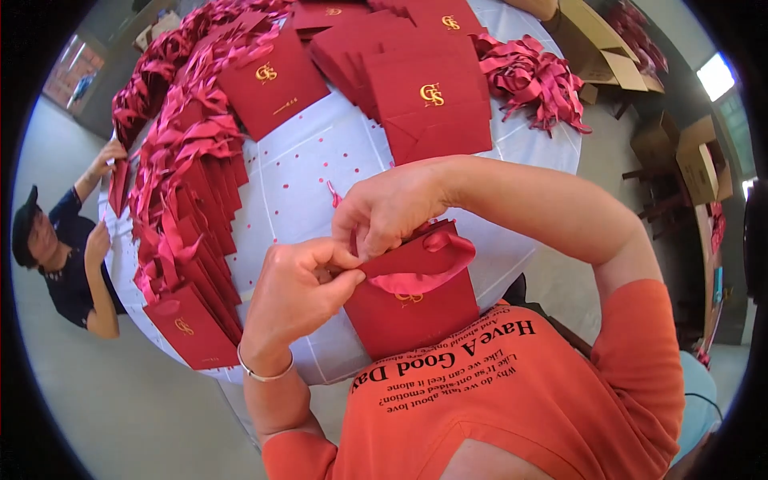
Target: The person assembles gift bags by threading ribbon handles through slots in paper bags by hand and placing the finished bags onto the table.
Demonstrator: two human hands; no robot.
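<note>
1. Both hands meet at the mouth of a dark red paper bag (412,308) held up against the person's chest. Left hand (292,292) has its fingers curled and its thumb pressed onto the bag's top rim, pinching it from the left. Right hand (384,210) arches over from above, fingertips pinched together on the red ribbon (424,276) where it enters the rim.
2. Directly under the right hand, the ribbon loops out in a soft bow-like curve across the bag's upper front; the bag hangs below both hands, its gold emblem just under the loop.
3. Judging from the grip, the ribbon could slip back out of the rim if the right-hand pinch loosens, since only a short end seems to be held. Pulling hard against the left thumb could crease or tear the paper edge.
4. Beyond the hands lies the white counter (320,172), dotted with small red paper specks.
5. Further left of the left hand, a row of finished bags (192,264) with ribbons overlaps along the counter's edge; another person's hands (104,200) work there.
6. Farthest ahead, flat red bags (428,92) are stacked, with a heap of loose ribbons (532,80) to the right of them and cardboard boxes (596,48) behind.
</note>
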